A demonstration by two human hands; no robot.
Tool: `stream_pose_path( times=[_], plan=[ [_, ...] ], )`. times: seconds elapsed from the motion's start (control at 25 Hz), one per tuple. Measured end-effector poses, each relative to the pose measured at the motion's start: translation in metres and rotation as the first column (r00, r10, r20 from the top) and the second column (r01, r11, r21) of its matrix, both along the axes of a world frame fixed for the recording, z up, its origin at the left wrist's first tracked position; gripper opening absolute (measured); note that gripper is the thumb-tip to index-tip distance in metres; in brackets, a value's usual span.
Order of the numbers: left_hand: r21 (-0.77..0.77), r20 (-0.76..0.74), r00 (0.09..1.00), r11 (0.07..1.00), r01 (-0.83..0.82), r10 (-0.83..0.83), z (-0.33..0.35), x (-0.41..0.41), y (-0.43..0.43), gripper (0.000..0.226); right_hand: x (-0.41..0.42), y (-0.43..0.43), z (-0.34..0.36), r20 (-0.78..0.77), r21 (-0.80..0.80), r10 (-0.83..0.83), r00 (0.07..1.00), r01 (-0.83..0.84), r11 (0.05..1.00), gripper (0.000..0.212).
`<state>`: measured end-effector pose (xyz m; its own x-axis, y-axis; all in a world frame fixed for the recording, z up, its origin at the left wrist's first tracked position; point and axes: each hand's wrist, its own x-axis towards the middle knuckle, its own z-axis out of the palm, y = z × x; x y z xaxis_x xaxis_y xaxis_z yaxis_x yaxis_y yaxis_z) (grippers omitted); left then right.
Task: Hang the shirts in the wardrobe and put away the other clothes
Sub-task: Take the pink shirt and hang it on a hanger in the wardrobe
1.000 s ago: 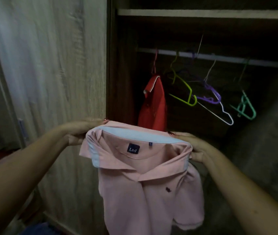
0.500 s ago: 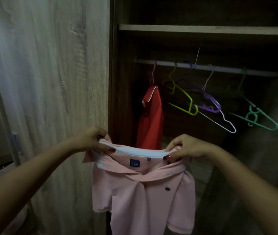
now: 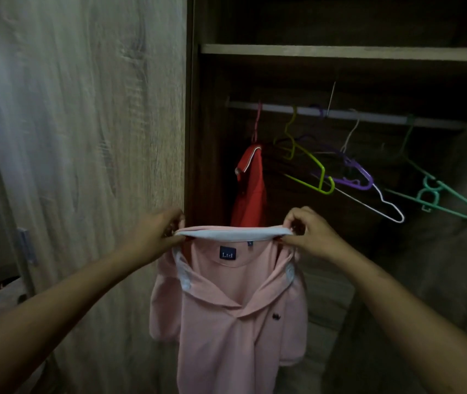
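Observation:
A pink polo shirt [image 3: 226, 317] with a pale collar and a dark neck label hangs in front of the open wardrobe. My left hand [image 3: 155, 231] pinches the collar's left end and my right hand [image 3: 309, 231] pinches its right end, so the collar is stretched flat between them. Behind it a red polo shirt [image 3: 249, 183] hangs on a pink hanger from the rail [image 3: 368, 116]. Empty hangers hang further right: a yellow-green hanger [image 3: 312, 172], a purple hanger [image 3: 357, 177], a white hanger [image 3: 383, 206] and a teal hanger [image 3: 440, 197].
The pale wood wardrobe door [image 3: 84, 137] stands to the left of the shirt. A shelf [image 3: 340, 51] runs above the rail. The wardrobe's inside is dark, and its right side [image 3: 454, 251] is dim and blurred.
Both hands have lifted the pink shirt and pulled its collar taut and flat. The teal hanger has swung out to the right.

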<state>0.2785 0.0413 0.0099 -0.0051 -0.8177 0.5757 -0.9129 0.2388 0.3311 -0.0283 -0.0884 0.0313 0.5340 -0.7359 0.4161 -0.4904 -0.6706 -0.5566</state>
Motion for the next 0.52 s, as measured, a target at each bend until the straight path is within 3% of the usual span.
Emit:
stream_pose_path(
  times=[0.2,0.32,0.44,0.52],
  plan=[
    [0.021,-0.153,0.987,0.999,-0.040,0.043,-0.018,-0.007,-0.007,0.020,0.005,0.001,-0.001,-0.015,0.090,-0.005,1.000,0.006,0.996,0.025],
    [0.055,-0.368,0.927,0.994,0.095,-0.068,-0.016,-0.008,-0.004,0.030,0.004,-0.002,-0.005,0.070,0.212,-0.024,0.997,0.009,0.977,0.026],
    [0.104,-0.412,0.897,0.970,0.219,-0.159,-0.007,-0.016,0.002,0.046,0.000,-0.002,-0.004,0.163,0.288,-0.015,0.987,-0.033,0.957,0.027],
    [0.216,-0.498,0.852,0.927,0.305,-0.164,-0.001,-0.022,0.008,0.054,-0.004,0.001,-0.001,0.210,0.347,0.014,0.978,-0.088,0.934,0.024]
  ],
)
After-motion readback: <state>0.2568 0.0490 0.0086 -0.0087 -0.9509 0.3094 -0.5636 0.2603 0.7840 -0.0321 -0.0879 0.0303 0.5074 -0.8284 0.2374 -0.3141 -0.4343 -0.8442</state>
